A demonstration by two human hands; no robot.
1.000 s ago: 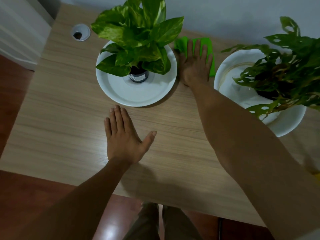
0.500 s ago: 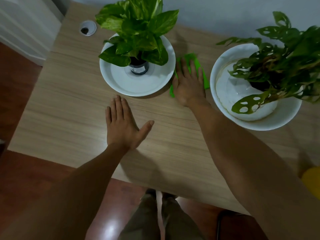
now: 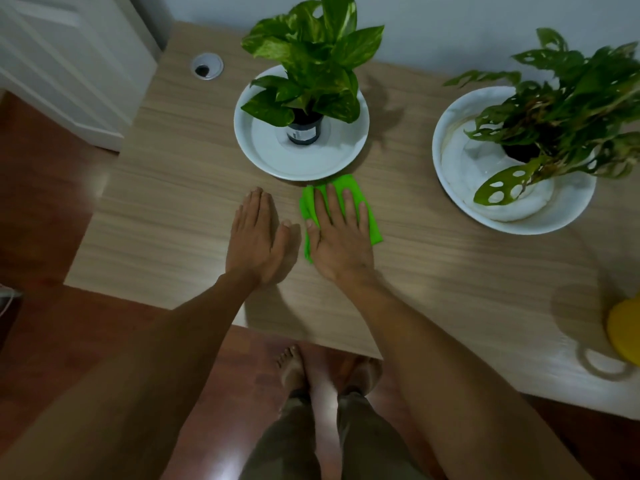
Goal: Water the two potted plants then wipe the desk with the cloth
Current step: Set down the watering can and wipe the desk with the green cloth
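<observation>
My right hand (image 3: pixel 337 237) lies flat on the bright green cloth (image 3: pixel 370 220) and presses it onto the wooden desk (image 3: pixel 166 216), just in front of the left plant's dish. My left hand (image 3: pixel 258 237) rests palm down on the desk beside it, fingers together, holding nothing. The left potted plant (image 3: pixel 311 74) with broad green leaves stands in a dark pot on a white dish (image 3: pixel 263 157). The right potted plant (image 3: pixel 568 105), with holed leaves, stands in a larger white dish (image 3: pixel 568 213) at the right.
A yellow object (image 3: pixel 625 332) sits at the desk's right edge. A round cable hole (image 3: pixel 206 66) is at the back left. The desk's front edge runs close to my bare feet (image 3: pixel 294 368). A white door (image 3: pixel 69 64) stands to the left.
My right hand has dragged the cloth from the gap between the two dishes toward me, stopping beside my left hand. The left hand stayed on the desk.
</observation>
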